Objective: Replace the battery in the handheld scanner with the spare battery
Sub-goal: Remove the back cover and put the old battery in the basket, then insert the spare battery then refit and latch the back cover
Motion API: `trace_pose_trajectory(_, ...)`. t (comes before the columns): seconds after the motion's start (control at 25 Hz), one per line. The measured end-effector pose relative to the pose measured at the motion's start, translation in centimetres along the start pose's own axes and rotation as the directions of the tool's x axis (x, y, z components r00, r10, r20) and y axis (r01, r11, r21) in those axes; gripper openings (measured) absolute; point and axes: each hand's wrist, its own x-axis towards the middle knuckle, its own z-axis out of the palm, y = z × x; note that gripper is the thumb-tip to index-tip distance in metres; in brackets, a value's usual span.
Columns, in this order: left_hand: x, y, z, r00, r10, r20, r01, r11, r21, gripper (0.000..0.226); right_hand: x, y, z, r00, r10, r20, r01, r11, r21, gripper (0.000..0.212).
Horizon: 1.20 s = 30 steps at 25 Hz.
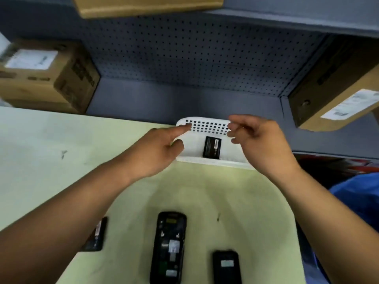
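The black handheld scanner [168,247] lies face down near the table's front edge, its battery bay uncovered and empty. A black cover [226,267] rests to its right. A black battery [96,235] lies to its left, partly hidden by my left forearm. Another black battery [212,148] lies in a white perforated basket [207,126] at the table's back. My left hand [158,151] reaches over the basket's left end, forefinger stretched out, holding nothing. My right hand [258,140] hovers over the basket's right end, fingers loosely curled and empty.
Cardboard boxes stand at the back left [47,76] and right [336,87], and another sits on the shelf above [147,6]. A blue pegboard [194,52] backs the pale green table [51,140]. Blue fabric [361,193] shows at the right edge.
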Motion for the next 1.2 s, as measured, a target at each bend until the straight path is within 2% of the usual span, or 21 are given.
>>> trace_pose_trajectory(0.12,-8.3,-5.2,0.3,0.99,0.045,-0.136,-0.053,0.997,-0.058,0.053,-7.7,-2.1,4.8,0.998,-0.042,0.047,0.039,0.996,0.078,0.026)
trace_pose_trajectory(0.2,-13.7,-9.8,0.8,0.984,-0.011,-0.176,-0.004,0.997,-0.081,0.056,-12.0,-2.5,9.7,0.992,-0.013,0.128,-0.004,0.991,0.135,0.028)
trace_pose_trajectory(0.32,-19.8,-15.3,1.3,0.983,-0.087,-0.164,0.077,0.995,-0.071,0.06,-16.5,-1.5,16.8,0.97,0.06,0.234,-0.095,0.985,0.144,0.032)
trace_pose_trajectory(0.44,-23.6,-19.1,2.1,0.982,-0.119,-0.145,0.12,0.993,-0.003,0.07,-19.8,-0.7,22.8,0.96,0.059,0.275,-0.076,0.996,0.051,0.034)
trace_pose_trajectory(0.56,-25.2,-21.3,3.6,0.987,-0.086,-0.134,0.093,0.995,0.046,0.086,-21.7,0.0,26.0,0.963,0.04,0.267,-0.039,0.999,-0.009,0.037)
trace_pose_trajectory(0.76,-25.2,-22.7,5.4,0.988,-0.051,-0.149,0.073,0.987,0.145,0.099,-22.4,1.1,28.3,0.969,-0.014,0.248,0.054,0.986,-0.157,0.049)
trace_pose_trajectory(0.92,-25.0,-23.9,6.6,0.979,-0.043,-0.198,0.067,0.991,0.112,0.091,-22.5,1.4,30.3,0.98,-0.063,0.191,0.119,0.947,-0.299,0.053)
trace_pose_trajectory(1.2,-24.7,-24.5,7.7,0.95,-0.05,-0.308,0.07,0.996,0.055,0.076,-22.6,2.7,31.7,0.988,-0.123,0.094,0.146,0.94,-0.308,0.045)
